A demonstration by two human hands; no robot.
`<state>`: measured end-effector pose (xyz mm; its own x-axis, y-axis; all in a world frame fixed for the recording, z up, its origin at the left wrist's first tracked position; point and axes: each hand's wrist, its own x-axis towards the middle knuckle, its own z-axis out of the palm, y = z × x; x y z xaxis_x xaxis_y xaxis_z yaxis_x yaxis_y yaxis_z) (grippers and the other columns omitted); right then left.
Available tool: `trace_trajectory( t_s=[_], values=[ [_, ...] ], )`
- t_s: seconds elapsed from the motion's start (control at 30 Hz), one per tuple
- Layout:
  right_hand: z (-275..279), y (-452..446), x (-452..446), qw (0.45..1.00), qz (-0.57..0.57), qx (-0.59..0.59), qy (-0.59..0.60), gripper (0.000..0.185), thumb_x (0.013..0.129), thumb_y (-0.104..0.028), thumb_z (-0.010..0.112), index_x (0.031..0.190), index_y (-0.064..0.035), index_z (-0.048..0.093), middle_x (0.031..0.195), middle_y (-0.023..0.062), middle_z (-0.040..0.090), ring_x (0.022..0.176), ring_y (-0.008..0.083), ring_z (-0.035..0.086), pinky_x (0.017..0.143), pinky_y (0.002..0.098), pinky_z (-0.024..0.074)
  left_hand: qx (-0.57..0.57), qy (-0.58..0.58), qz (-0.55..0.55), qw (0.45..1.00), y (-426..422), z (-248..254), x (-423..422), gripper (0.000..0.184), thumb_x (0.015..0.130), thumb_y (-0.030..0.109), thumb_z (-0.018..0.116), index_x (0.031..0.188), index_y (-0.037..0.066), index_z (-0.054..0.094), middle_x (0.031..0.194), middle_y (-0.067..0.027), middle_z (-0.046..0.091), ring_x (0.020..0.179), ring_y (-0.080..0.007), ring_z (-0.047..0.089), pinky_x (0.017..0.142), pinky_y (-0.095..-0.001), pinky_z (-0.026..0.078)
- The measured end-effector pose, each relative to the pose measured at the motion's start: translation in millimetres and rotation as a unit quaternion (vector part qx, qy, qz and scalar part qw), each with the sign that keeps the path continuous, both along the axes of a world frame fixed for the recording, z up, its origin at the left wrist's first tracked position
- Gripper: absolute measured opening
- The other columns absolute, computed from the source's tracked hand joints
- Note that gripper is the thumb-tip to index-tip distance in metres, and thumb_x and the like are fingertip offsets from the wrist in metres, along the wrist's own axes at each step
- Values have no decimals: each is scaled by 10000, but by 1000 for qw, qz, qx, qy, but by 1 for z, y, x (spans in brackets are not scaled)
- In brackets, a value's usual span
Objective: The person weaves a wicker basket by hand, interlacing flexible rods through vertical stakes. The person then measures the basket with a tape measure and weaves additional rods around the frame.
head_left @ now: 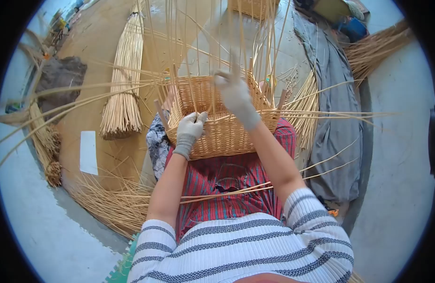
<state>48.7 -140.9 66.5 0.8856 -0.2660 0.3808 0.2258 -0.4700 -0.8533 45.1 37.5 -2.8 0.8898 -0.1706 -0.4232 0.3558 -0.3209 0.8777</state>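
Wicker basket (pixel 227 141) sat on the lap, over red striped cloth (pixel 213 210): open-topped, boxy, pale tan, tight horizontal weave, wooden posts (pixel 161 114) at the corners, long uprights rising above the rim, loose rods (pixel 321 112) fanning out sideways. Left hand (pixel 191 132), gloved, was pinched closed on its near rim. Right hand (pixel 234 96), gloved, was raised above the basket, motion-blurred; couldn't tell finger opening or whether it held a rod.
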Motion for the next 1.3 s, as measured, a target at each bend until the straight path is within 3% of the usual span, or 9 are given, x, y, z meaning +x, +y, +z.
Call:
trace_trajectory(
  t_s=[0.13,0.4,0.57,0.63,0.77,0.83,0.97,1.07,1.3],
  values=[
    [-96,-30,-70,930,28,349,-113,233,1035,-149,380,1260,-108,421,789,86,649,751,184,669,698,319,543,-26,-48,-16,998,-3,-10,5,311,849,322,729,841,25,637,669,-24,614,575,-108,596,525,-279,489],
    [-77,-7,-90,920,7,383,-82,156,956,-100,582,1070,-76,477,779,42,609,726,137,653,629,266,518,227,-170,23,959,-22,15,24,550,740,361,816,1128,73,553,764,-69,655,694,-172,613,661,-327,495],
    [-74,-89,-91,899,-139,415,31,268,886,-49,670,1056,-107,472,848,3,604,707,100,596,556,231,456,103,-346,140,922,-34,50,-1,301,898,171,652,1162,72,549,984,-112,657,748,-165,634,620,-288,512],
    [-63,-85,-103,885,-154,440,11,265,885,-70,667,1079,-115,492,801,-2,597,636,74,535,489,217,396,-29,-134,-54,989,-63,52,-8,263,910,168,624,1127,57,527,895,-105,654,625,-187,635,564,-312,520],
    [-80,-104,-66,964,-77,247,-67,275,885,-78,652,1117,-96,506,1011,76,650,776,142,623,671,281,512,-37,-22,-129,991,-86,-12,-6,270,956,254,575,1093,21,574,820,-96,651,622,-199,684,535,-317,525],
    [11,-58,-37,992,-96,65,52,266,891,-10,593,1136,-96,530,963,74,661,882,153,649,730,288,507,10,-50,-110,993,-86,-2,-22,281,961,278,569,1065,18,590,798,-91,649,625,-196,690,537,-311,525],
    [-1,-72,19,957,-70,-269,-82,363,927,-9,483,1270,-121,517,906,76,656,848,177,655,799,311,526,-34,-18,-51,998,-91,5,-12,330,966,319,566,957,-10,599,769,-83,650,616,-185,696,541,-286,521],
    [-21,-117,-54,960,-7,269,-78,304,954,-15,442,1221,-115,548,818,59,633,782,154,648,798,303,539,-38,-32,-59,997,-91,-4,-12,257,952,254,600,949,-3,591,790,-61,627,604,-158,671,517,-263,527],
    [-34,-146,-139,904,-158,393,63,65,968,-148,568,1005,-94,568,791,1,648,482,8,399,407,169,301,-66,-302,76,948,-112,8,-25,188,914,33,581,1099,21,551,924,-90,639,608,-154,660,563,-269,542]
  ],
)
